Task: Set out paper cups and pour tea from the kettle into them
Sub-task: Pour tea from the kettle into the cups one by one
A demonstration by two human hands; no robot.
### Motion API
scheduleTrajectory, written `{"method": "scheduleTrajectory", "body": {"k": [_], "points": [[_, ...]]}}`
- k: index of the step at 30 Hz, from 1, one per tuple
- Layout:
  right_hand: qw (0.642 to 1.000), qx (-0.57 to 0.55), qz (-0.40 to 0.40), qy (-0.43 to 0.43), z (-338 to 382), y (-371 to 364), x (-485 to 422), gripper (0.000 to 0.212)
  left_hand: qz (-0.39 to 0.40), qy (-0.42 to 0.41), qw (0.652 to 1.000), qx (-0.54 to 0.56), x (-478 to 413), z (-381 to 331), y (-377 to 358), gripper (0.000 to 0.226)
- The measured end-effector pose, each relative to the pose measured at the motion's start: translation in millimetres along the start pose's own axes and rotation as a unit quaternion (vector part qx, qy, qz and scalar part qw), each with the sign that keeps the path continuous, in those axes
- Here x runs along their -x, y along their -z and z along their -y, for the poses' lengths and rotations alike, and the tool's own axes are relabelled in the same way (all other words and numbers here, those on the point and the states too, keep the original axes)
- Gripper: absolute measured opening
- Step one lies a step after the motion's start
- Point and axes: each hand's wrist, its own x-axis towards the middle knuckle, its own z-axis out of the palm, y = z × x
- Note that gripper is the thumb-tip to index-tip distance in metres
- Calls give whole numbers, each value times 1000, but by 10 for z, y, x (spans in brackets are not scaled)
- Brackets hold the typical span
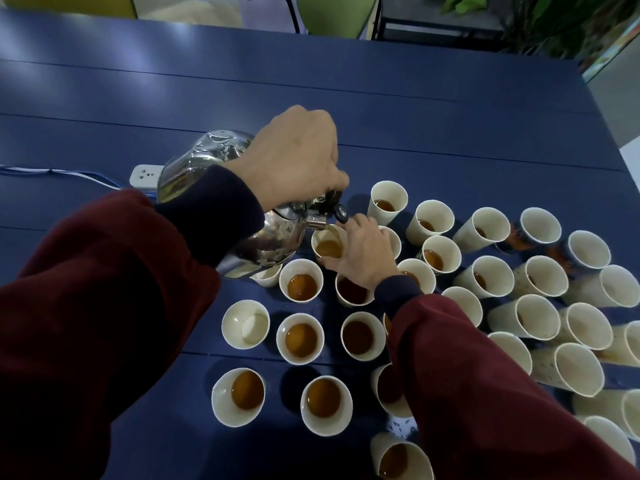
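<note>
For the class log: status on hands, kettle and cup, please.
Left hand grip on shiny steel kettle, tilted. Right hand steadies white paper cup under spout, part filled. Crowded neighbouring cups; none blocking.

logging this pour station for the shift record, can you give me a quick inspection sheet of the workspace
surface: dark blue table, far half bare
job's things: steel kettle tipped, spout over the cup being filled; many paper cups, most holding tea, one empty cup
clutter: nothing seen
grippers: left hand grips the kettle handle; right hand steadies the cup being filled
cables: white power strip behind the kettle, its cord running left
surroundings: green chair, plant
</note>
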Motion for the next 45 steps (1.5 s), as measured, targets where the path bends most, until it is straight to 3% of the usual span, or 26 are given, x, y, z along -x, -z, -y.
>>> {"method": "scheduleTrajectory", "body": {"k": [13,19,24,37,41,45], "points": [[1000,-21,9,2,-33,72,45,82,-15,16,1000,7,62,118,35,35],[1000,-7,10,6,-28,210,65,90,-14,29,996,84,260,302,181,27],[1000,-4,-6,25,86,240,35,80,-48,50,990,125,409,553,324,26],[1000,21,23,2,766,9,-227,75,-53,46,993,92,412,1102,461,33],[1000,15,17,-14,843,-46,-342,83,-32,14,997,67,285,1141,437,35],[1000,2,21,-20,849,-73,-411,68,-12,-26,999,41,134,1099,394,41]]}}
